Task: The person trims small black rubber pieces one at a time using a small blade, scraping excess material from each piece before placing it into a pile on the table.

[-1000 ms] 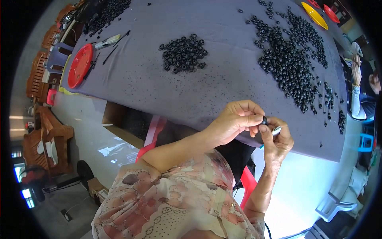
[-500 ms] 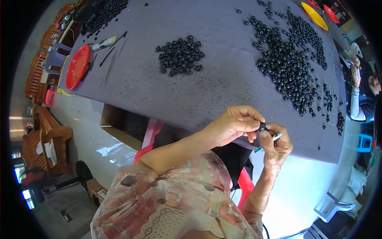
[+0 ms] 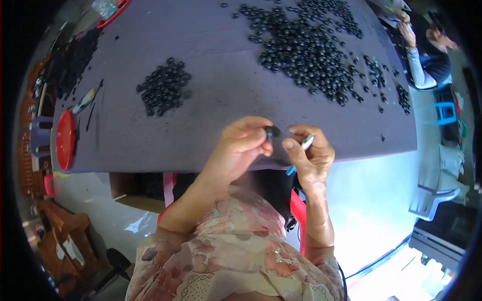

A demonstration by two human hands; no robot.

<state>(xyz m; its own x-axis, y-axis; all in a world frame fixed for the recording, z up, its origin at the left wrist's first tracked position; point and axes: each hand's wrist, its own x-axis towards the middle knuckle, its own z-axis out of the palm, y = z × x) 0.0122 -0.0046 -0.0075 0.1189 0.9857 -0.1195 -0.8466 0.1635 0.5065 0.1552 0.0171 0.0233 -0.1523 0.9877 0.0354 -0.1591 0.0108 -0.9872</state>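
Head view: a black bead (image 3: 271, 132) is pinched in the closed fingertips of the left hand (image 3: 241, 139), above the table (image 3: 125, 150). A pale-ended tool (image 3: 308, 142) is gripped by the right hand (image 3: 316, 158), presumably tucked low so that the parted thumb and index finger are left free.

Grey-covered table (image 3: 216, 85), heaps of black beads (image 3: 304, 57), red dish (image 3: 65, 140), brush (image 3: 83, 101)

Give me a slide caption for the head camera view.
Left hand pinching a small black piece, right hand holding a slim tool, by a grey cloth with black beads.
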